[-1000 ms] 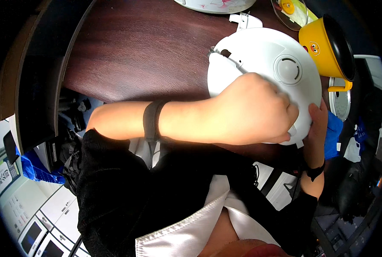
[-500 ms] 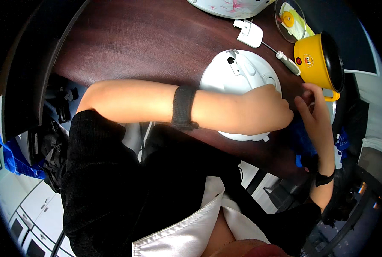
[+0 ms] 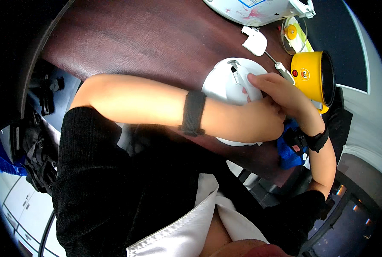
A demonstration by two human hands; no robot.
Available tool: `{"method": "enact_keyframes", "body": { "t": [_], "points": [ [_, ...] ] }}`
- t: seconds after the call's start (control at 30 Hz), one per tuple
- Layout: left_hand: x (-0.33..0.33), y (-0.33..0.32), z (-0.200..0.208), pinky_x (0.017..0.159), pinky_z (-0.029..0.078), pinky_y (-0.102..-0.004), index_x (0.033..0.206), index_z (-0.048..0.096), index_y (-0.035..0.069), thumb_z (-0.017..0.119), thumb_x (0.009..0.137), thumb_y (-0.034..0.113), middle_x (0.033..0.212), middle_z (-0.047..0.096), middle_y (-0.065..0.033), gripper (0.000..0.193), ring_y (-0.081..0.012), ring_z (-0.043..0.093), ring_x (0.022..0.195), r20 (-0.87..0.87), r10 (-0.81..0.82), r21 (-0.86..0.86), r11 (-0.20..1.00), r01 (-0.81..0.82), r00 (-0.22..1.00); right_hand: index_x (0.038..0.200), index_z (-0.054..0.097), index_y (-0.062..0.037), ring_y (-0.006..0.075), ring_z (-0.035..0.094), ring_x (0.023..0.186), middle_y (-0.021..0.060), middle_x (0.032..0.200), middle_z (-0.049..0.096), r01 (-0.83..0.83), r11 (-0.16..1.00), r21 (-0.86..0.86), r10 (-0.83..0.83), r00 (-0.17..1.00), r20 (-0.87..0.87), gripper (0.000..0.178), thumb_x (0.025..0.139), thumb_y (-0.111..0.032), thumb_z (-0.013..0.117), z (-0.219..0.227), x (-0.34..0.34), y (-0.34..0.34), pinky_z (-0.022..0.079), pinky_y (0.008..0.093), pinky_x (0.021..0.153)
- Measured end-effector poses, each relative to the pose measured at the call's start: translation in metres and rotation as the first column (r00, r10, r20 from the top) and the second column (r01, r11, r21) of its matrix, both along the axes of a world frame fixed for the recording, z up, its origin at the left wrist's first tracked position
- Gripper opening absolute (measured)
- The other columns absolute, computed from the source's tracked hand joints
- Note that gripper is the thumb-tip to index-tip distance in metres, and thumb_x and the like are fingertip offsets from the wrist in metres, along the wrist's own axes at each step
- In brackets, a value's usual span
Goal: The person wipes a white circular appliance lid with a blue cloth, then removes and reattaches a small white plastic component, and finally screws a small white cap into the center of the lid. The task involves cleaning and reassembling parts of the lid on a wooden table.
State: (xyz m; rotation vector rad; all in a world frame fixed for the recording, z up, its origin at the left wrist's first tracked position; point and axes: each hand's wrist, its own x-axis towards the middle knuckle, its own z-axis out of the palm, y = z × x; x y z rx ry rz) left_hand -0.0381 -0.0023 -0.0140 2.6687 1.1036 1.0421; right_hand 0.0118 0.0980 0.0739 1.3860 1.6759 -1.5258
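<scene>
A round white appliance lid [image 3: 216, 81] with a raised handle lies on the dark table. Across its near right side reaches my left hand [image 3: 261, 122], wearing a black wrist strap; its fingers are curled, and whatever they hold is hidden. My right hand [image 3: 291, 94] is bent over from the right, touching the left hand. Its thumb and fingertips close around the lid's white handle [image 3: 252, 89]. Just beyond the hands, a screwdriver [image 3: 284, 70] with a grey and white grip lies with its shaft toward a small white plastic cover [image 3: 255, 41].
A white appliance body [image 3: 242, 13] with a pink flower print stands at the far edge. To the right are a yellow pot [image 3: 306, 70] with a dark inside and a glass lid [image 3: 294, 36] with a yellow knob. A blue item [image 3: 288, 152] sits near the table's right edge.
My right hand has moved left from beside the yellow pot onto the lid's handle, meeting my left hand. The view has shifted slightly. My left hand stays curled at the lid.
</scene>
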Motion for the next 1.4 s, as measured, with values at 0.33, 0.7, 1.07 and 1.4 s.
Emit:
{"method": "enact_keyframes", "body": {
  "t": [0.33, 0.7, 1.07, 1.4],
  "points": [
    [-0.057, -0.012, 0.031, 0.078, 0.049, -0.0411, 0.09, 0.064, 0.002, 0.062, 0.081, 0.015, 0.093, 0.065, -0.0165, 0.017, -0.0333, 0.062, 0.091, 0.259, -0.2, 0.015, 0.979, 0.203, 0.945, 0.097, 0.067, -0.0019, 0.006, 0.058, 0.068, -0.0005, 0.08, 0.065, 0.274, 0.961, 0.046, -0.268, 0.957, -0.116, 0.036, 0.098, -0.036, 0.056, -0.006, 0.027, -0.012, 0.046, 0.0229, 0.06],
    [-0.132, 0.011, 0.026, 0.079, 0.051, -0.0409, 0.114, 0.053, -0.009, 0.069, 0.085, 0.036, 0.1, 0.063, -0.0278, 0.055, -0.0382, 0.065, 0.09, -0.032, 0.435, -0.782, 0.551, -0.293, 0.9, 0.085, 0.056, -0.0018, 0.0141, 0.048, 0.048, 0.0043, 0.061, 0.051, 0.452, 0.889, -0.069, -0.426, 0.764, -0.485, 0.044, 0.1, -0.042, 0.045, -0.006, 0.064, -0.02, 0.04, 0.0259, 0.049],
    [-0.103, 0.02, 0.014, 0.09, 0.05, -0.0403, 0.124, 0.051, -0.005, 0.077, 0.076, 0.041, 0.115, 0.055, -0.0239, 0.071, -0.038, 0.06, 0.105, -0.247, 0.366, -0.682, 0.592, -0.429, 0.897, 0.09, 0.054, -0.0006, 0.0119, 0.046, 0.041, 0.0036, 0.061, 0.051, 0.438, 0.853, 0.284, -0.172, 0.749, -0.64, 0.045, 0.1, -0.043, 0.045, 0.029, 0.097, -0.046, 0.037, 0.0241, 0.039],
    [-0.099, 0.012, 0.008, 0.085, 0.052, -0.0394, 0.12, 0.055, -0.003, 0.076, 0.078, 0.039, 0.111, 0.056, -0.0221, 0.063, -0.0355, 0.062, 0.101, -0.156, 0.435, -0.635, 0.644, -0.427, 0.887, 0.079, 0.056, -0.0001, 0.0084, 0.045, 0.037, -0.0001, 0.053, 0.047, 0.192, 0.964, 0.182, -0.123, 0.936, -0.331, 0.053, 0.096, -0.05, 0.05, -0.019, 0.053, -0.032, 0.037, 0.0247, 0.035]
  ]
}}
